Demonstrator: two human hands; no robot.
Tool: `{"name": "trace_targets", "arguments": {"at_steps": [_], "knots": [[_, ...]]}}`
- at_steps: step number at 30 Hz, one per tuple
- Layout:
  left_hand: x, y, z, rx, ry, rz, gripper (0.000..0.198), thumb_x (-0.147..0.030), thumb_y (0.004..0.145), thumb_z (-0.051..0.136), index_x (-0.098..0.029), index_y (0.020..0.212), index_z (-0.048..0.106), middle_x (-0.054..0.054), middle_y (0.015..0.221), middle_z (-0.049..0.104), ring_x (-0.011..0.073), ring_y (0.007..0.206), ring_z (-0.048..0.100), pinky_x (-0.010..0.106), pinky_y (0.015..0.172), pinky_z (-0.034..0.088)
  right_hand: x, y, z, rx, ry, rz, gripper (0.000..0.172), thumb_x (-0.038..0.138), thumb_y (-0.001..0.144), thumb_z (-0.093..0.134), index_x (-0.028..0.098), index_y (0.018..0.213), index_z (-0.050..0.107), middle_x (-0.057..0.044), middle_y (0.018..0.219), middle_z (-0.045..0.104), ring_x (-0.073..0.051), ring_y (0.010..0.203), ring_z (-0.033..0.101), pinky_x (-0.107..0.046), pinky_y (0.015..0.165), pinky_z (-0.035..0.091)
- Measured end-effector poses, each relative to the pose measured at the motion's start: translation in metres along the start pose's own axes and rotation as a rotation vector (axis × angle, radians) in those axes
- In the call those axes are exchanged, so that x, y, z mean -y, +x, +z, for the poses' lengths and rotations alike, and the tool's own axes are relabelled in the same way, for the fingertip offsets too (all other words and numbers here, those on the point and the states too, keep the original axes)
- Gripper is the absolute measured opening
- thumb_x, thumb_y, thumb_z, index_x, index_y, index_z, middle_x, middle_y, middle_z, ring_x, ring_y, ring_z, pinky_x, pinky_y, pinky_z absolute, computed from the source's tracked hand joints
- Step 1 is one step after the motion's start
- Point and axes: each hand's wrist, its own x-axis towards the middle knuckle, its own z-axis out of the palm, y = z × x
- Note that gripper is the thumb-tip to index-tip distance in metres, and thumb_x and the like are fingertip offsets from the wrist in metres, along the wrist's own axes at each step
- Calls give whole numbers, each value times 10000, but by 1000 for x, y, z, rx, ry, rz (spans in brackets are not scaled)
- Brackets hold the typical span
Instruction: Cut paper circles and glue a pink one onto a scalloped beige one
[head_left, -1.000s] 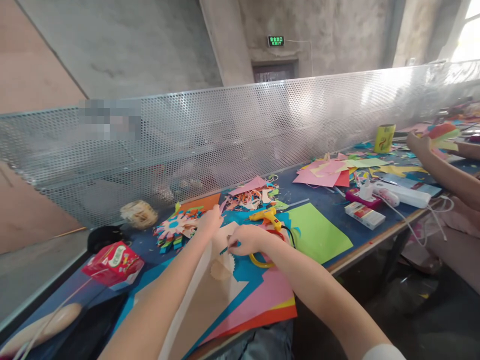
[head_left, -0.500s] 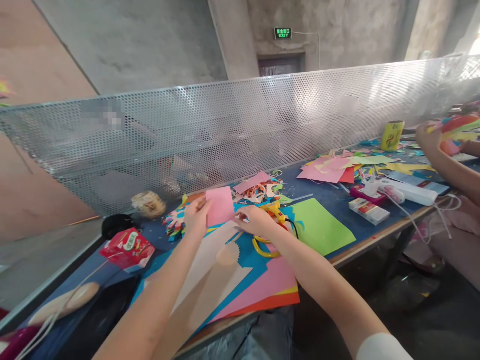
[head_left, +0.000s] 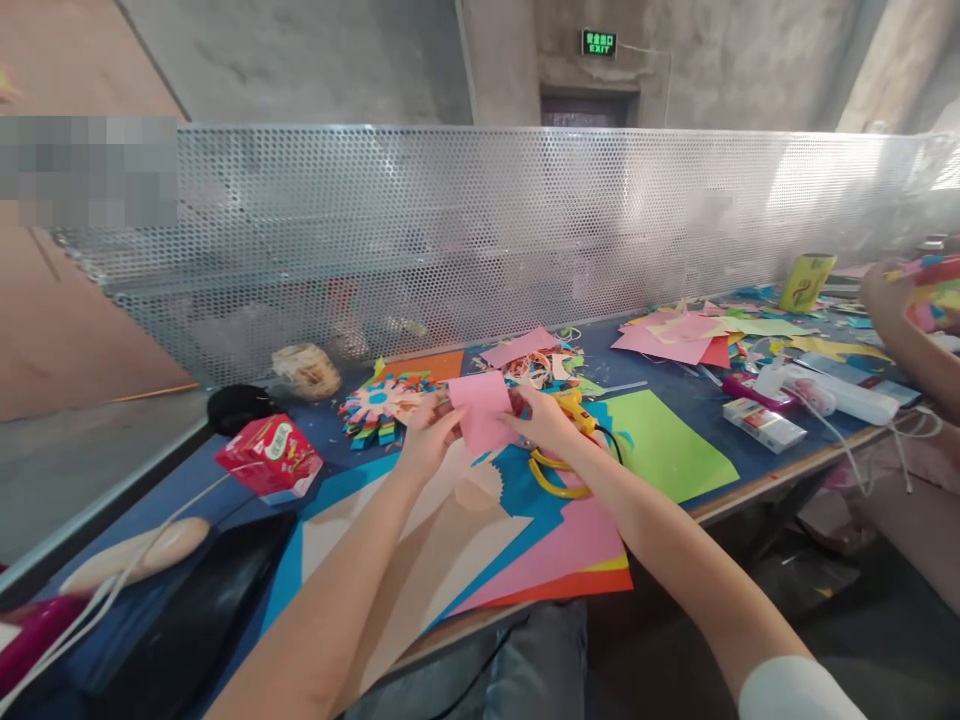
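Both my hands hold a small pink paper sheet [head_left: 484, 408] up above the table. My left hand [head_left: 426, 437] pinches its left edge and my right hand [head_left: 546, 420] grips its right edge. Under them lie large paper sheets: a beige one [head_left: 420, 560], a blue one [head_left: 525, 490] with a jagged cut edge, and a pink one [head_left: 570, 555]. A layered paper flower [head_left: 379, 405] sits just left of my left hand. Yellow-handled scissors [head_left: 551, 475] and a yellow glue gun [head_left: 574, 405] lie beside my right wrist.
A perforated metal screen [head_left: 480, 230] runs along the table's far side. A red carton [head_left: 270, 458], a green sheet [head_left: 664, 445], paper scraps [head_left: 536, 365], small boxes [head_left: 765, 422] and a yellow can [head_left: 806, 282] lie around. Another person's arm [head_left: 911, 345] works at the far right.
My hands left the beige sheet and picked up the pink paper piece, then drew it nearer and lower; both hands now grip its edges. The camera view shifted left.
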Motion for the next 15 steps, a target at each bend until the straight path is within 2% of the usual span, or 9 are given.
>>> {"name": "trace_targets", "arguments": {"at_steps": [4, 11, 15], "knots": [[-3, -3, 0, 27, 27, -13, 493, -369, 554, 828, -197, 955, 598, 3, 763, 722, 161, 655, 674, 260, 593, 524, 6, -3, 1, 32, -15, -23, 176, 320, 802, 622, 193, 721, 531, 28, 672, 532, -138, 628, 466, -267, 608, 387], [1, 3, -7, -13, 103, 16, 557, -454, 556, 822, -171, 977, 591, -10, 674, 691, 138, 595, 636, 287, 634, 532, 21, -9, -1, 92, 12, -60, 125, 261, 810, 538, 217, 742, 443, 44, 666, 459, -132, 610, 435, -258, 593, 355], [0, 2, -7, -22, 174, 58, 550, -508, 577, 798, -163, 951, 590, -32, 613, 647, 118, 550, 593, 272, 617, 515, 26, -10, -1, 130, 36, -72, 173, 238, 805, 508, 227, 692, 377, 49, 648, 419, -125, 599, 415, -258, 587, 344]]}}
